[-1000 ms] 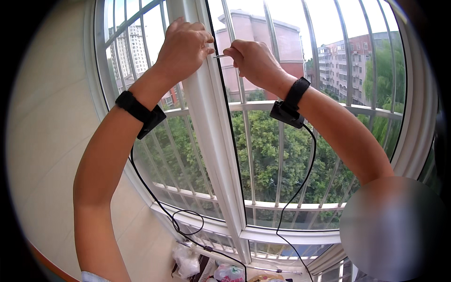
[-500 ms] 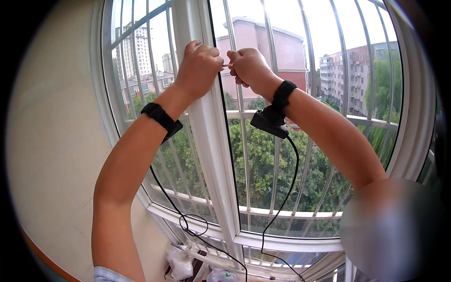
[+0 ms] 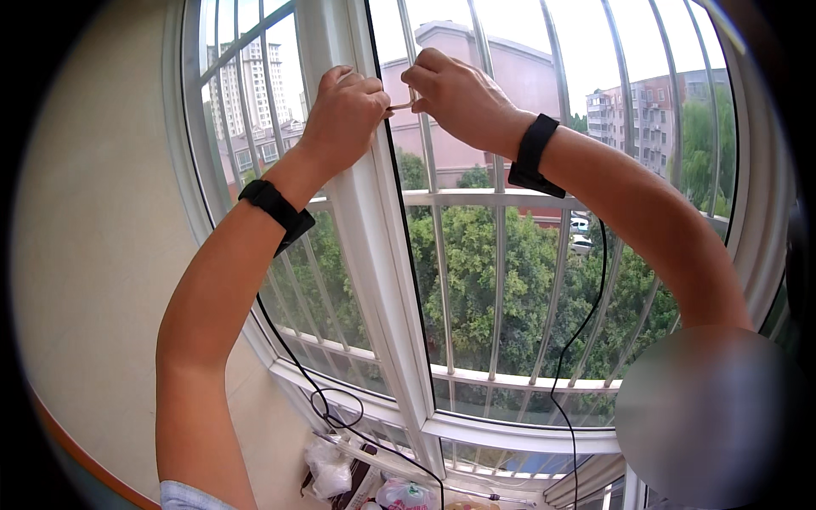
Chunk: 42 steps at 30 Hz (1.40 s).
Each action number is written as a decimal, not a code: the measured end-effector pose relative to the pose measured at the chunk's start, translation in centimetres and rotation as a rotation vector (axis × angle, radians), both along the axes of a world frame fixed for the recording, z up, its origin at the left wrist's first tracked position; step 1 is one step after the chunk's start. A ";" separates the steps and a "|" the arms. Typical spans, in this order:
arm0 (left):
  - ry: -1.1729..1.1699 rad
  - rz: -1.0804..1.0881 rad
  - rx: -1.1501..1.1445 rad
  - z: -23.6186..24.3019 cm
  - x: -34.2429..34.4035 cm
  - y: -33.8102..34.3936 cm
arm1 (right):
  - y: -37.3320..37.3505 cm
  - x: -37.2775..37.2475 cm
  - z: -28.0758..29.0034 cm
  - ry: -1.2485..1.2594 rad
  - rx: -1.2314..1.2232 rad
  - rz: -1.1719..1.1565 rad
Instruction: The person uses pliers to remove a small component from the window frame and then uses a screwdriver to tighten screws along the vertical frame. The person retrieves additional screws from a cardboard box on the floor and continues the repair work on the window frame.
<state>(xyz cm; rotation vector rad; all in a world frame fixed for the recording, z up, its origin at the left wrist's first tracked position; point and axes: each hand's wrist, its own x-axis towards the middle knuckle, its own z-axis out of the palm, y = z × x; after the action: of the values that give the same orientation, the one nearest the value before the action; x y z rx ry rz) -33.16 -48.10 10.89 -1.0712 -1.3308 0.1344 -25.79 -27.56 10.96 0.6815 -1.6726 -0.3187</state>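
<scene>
Both arms are raised to the white window frame. My left hand is closed against the upright frame post, its fingers curled round one end of a thin, pale, cord-like strip. In front of the glass to the right, my right hand pinches the strip's other side. A short, slightly bent length of it shows between the hands; the rest is hidden in the fingers. Each wrist wears a black strap with a small black box.
Black cables hang from the wrist boxes. Metal bars stand outside the glass, with trees and buildings beyond. A beige wall lies left. Below the window are plastic bags and other stored items.
My right hand has turned, its wrist moving right and its fingertips slightly up. The left hand has shifted slightly left and up. More of the pale strip shows, now bent.
</scene>
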 end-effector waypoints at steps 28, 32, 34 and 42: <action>-0.007 -0.094 -0.030 0.2 -1.3 -0.3 | -3.9 0.7 -1.1 -0.853 -0.930 0.130; 0.002 -0.043 -0.052 0.6 -1.1 0.0 | -3.7 1.7 -0.7 -0.937 -0.952 0.175; -0.011 -0.077 -0.067 0.7 -1.2 -0.5 | -3.7 2.2 -1.0 -0.820 -0.773 0.109; 0.003 -0.073 -0.054 0.5 -1.2 -0.3 | -0.7 0.4 -1.7 -0.144 0.035 -0.094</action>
<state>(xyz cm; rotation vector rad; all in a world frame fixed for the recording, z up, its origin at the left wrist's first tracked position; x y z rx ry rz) -34.37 -48.39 11.43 -1.1626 -1.2900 0.1182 -25.40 -28.27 9.24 0.6661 -1.8431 -0.3738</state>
